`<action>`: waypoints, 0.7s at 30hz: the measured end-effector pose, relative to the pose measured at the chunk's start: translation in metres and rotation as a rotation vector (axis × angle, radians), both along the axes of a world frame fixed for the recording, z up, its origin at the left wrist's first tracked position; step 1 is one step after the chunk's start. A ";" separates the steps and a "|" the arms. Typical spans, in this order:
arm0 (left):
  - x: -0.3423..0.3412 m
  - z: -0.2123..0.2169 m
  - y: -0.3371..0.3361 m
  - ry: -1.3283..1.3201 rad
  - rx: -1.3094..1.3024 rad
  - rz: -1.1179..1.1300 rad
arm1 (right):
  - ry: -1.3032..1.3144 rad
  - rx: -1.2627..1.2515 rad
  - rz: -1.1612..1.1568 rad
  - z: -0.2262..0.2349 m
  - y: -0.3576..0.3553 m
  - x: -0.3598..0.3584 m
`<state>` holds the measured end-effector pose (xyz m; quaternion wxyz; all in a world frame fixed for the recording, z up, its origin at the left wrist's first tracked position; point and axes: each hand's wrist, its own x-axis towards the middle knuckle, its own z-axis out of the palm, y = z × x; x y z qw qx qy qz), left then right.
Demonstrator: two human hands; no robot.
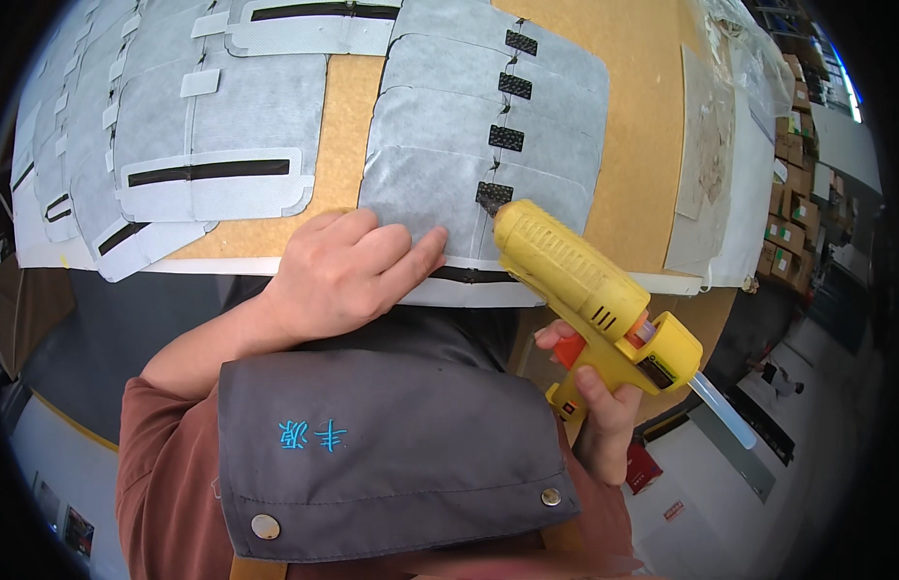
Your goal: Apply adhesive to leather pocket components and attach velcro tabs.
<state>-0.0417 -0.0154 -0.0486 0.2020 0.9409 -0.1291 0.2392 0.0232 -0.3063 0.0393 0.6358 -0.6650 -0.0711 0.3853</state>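
A yellow hot glue gun (575, 275) is in my right hand (609, 411), with a finger at its orange trigger. Its nozzle tip touches, or nearly touches, the lowest of several black textured patches (495, 193) on a grey fabric panel (420, 179). A clear glue stick (723, 411) sticks out of the gun's back. My left hand (348, 271) rests on the panel's lower left part, fingers curled and index finger stretched toward the nozzle. The curled fingertips and thumb are hidden.
More grey panels with white tabs and black strips (208, 174) overlap at the left of the brown tabletop (642, 145). Clear plastic sheeting (749, 58) lies on the right edge. Cardboard boxes (792, 193) are stacked beyond it.
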 end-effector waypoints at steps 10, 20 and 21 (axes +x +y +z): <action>0.000 0.000 -0.002 0.015 0.004 -0.008 | -0.012 0.044 -0.017 -0.005 -0.004 -0.002; 0.002 0.000 -0.001 0.008 -0.020 -0.010 | -0.032 0.050 -0.012 -0.009 -0.005 0.001; 0.002 0.000 -0.001 0.009 -0.020 -0.011 | -0.030 0.058 -0.018 -0.009 -0.004 0.000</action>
